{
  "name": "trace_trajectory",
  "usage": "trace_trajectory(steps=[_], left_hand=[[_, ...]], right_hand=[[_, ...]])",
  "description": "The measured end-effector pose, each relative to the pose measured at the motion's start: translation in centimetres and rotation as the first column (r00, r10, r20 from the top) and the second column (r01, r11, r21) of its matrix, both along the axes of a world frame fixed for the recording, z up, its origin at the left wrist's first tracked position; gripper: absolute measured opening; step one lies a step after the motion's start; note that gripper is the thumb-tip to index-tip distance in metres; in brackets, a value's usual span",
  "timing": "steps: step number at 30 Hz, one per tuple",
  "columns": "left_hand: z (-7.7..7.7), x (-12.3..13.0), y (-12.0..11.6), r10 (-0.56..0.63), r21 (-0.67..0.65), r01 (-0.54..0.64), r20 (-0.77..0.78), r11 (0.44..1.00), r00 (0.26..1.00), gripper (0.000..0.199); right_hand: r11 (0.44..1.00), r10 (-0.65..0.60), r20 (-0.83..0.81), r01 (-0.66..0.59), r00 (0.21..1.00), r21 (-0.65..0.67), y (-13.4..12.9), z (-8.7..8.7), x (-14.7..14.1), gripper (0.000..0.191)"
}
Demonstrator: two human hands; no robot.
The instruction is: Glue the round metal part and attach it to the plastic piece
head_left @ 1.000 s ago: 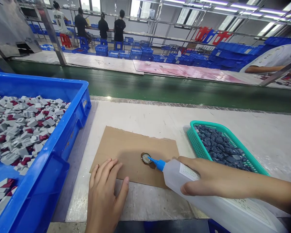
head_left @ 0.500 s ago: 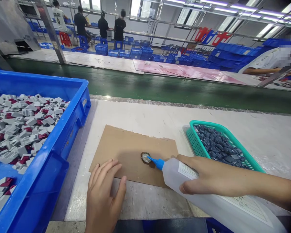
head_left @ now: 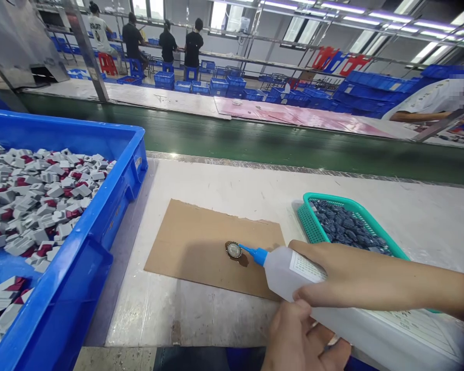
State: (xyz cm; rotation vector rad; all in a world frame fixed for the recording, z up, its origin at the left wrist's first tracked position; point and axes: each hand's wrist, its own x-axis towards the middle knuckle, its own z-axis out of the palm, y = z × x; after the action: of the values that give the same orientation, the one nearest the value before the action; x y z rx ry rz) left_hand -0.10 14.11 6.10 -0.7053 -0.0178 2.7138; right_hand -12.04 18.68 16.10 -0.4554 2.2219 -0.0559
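Note:
My right hand (head_left: pixel 328 273) grips a translucent white squeeze bottle (head_left: pixel 282 268) with a blue nozzle, tilted down toward the left. The nozzle tip is at the edge of a small round metal-rimmed piece (head_left: pixel 234 250) with a pale centre. A dark wet patch (head_left: pixel 242 262) surrounds that piece on a flat sheet of brown cardboard (head_left: pixel 193 232). My left hand (head_left: pixel 297 340) is just below the bottle, its thumb tip against my right thumb. Its other fingers are loosely curled and apart, with nothing visible in them; whether they touch the bottle I cannot tell.
To the left stands a blue crate (head_left: pixel 127 149) of grey-and-maroon pieces. A green basket (head_left: pixel 309 224) of dark blue pieces sits at the right, partly behind my right arm. Beyond the white table (head_left: pixel 224 180) runs a green conveyor belt (head_left: pixel 185 134). Several people work farther off.
My left hand has moved right, from the cardboard's near left edge to beneath the bottle. The nozzle has shifted slightly right, off the round piece's middle. The wet patch shows more.

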Motion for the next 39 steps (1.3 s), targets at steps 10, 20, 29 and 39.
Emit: trace_trajectory(steps=[10,20,29,39], left_hand=[[1.1,-1.8,-0.4,-0.041,-0.080,0.031,-0.124,0.996,0.991,0.056],[1.2,-3.0,-0.6,-0.115,-0.180,0.100,-0.074,0.979,0.991,0.058],[1.1,-2.9,0.1,-0.129,-0.159,0.121,-0.038,0.980,0.991,0.051],[1.7,-2.6,0.0,-0.096,-0.121,0.088,-0.056,0.989,0.994,0.049]], right_hand=[[0.993,0.115,-0.062,-0.112,0.991,0.045,0.0,0.0,-0.3,0.024],[0.950,0.258,-0.239,-0.200,0.936,0.241,-0.8,0.2,0.4,0.027],[0.949,0.266,-0.202,-0.219,0.943,0.227,-0.6,0.1,0.4,0.028],[0.958,0.247,-0.144,-0.219,0.958,0.183,-0.7,1.0,0.3,0.028]])
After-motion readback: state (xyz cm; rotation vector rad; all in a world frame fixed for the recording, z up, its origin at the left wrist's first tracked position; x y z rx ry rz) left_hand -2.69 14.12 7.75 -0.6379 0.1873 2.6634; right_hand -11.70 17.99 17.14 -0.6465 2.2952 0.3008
